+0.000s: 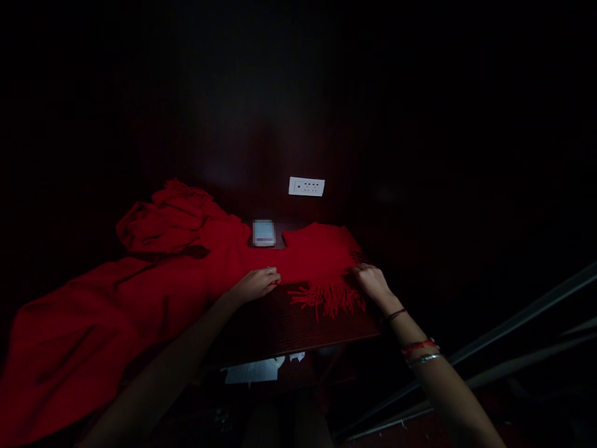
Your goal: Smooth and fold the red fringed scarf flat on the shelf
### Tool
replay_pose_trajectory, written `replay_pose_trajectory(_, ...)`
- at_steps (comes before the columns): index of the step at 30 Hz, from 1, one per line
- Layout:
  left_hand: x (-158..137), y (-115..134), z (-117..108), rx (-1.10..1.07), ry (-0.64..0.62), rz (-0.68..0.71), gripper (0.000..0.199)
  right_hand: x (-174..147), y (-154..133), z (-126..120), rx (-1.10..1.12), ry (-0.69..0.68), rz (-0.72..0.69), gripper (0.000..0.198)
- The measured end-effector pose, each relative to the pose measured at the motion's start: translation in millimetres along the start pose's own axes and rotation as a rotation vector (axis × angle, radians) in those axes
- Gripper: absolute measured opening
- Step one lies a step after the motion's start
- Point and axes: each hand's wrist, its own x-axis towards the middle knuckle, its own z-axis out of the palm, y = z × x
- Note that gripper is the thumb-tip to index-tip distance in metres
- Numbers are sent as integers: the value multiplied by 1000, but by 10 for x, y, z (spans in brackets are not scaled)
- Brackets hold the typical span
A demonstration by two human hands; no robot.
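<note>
Scarf lies over the desk, its bulk running off leftward. My left hand has its grip pinching the near edge; my right hand, the fringed corner. Bare desk separates fringe from front edge.

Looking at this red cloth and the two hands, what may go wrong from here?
The fringe hangs loose beside the right hand and might tangle. The pale rectangular object sits close to the red cloth, so a pull by the left hand might shift it.
</note>
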Motion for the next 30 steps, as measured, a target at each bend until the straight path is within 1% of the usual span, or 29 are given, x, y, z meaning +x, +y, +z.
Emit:
replay_pose_trajectory(2, 2, 0, -4, -9, -4, 7, 17, -11, 30, -33, 9, 58, 22, 29)
replay_pose_trajectory(4, 4, 4, -13, -25, -18, 27, 17, -54, 28, -28, 20, 86, 27, 29)
replay_pose_trajectory(8, 6, 18, -45, -68, -32, 59, 18, -200, -32, 66, 52, 14, 9, 28)
replay_pose_trajectory(11, 13, 19, -66, -172, -47, 85, 17, -277, -27, 97, 68, -49, 36, 27)
replay_pose_trajectory(13, 27, 11, -68, -260, -69, 103, 16, -266, 6, 65, 78, -51, 75, 28)
replay_pose_trajectory(14, 39, 4, -62, -295, -58, 101, 18, -233, 18, 35, 92, -33, 96, 29)
replay_pose_trajectory(15, 53, -6, -52, -317, -23, 83, 19, -180, 19, -1, 115, -2, 113, 31)
replay_pose_trajectory(16, 69, -17, -36, -324, 38, 46, 22, -105, 1, -40, 150, 37, 122, 32)
replay_pose_trajectory(18, 102, -44, 9, -282, 182, -83, 26, 107, -106, -114, 251, 117, 104, 34)
replay_pose_trajectory(19, 115, -56, 38, -238, 231, -162, 28, 240, -198, -143, 313, 146, 70, 34)
replay_pose_trajectory(20, 124, -67, 69, -187, 250, -238, 31, 386, -313, -164, 376, 165, 33, 34)
replay_pose_trajectory(21, 129, -76, 101, -134, 234, -308, 35, 537, -444, -174, 432, 171, -5, 34)
replay_pose_trajectory(23, 128, -85, 158, -55, 118, -428, 50, 826, -725, -160, 502, 133, -49, 41)
replay_pose_trajectory(24, 123, -87, 180, -35, 42, -481, 58, 951, -856, -136, 520, 81, -61, 47)
replay_pose_trajectory(26, 114, -89, 206, -26, -103, -570, 70, 1136, -1060, -59, 533, -63, -109, 58)
replay_pose_trajectory(28, 107, -91, 209, -34, -195, -629, 77, 1226, -1160, 47, 504, -212, -132, 62)
replay_pose_trajectory(30, 104, -95, 202, -41, -235, -657, 81, 1240, -1168, 164, 461, -291, -127, 61)
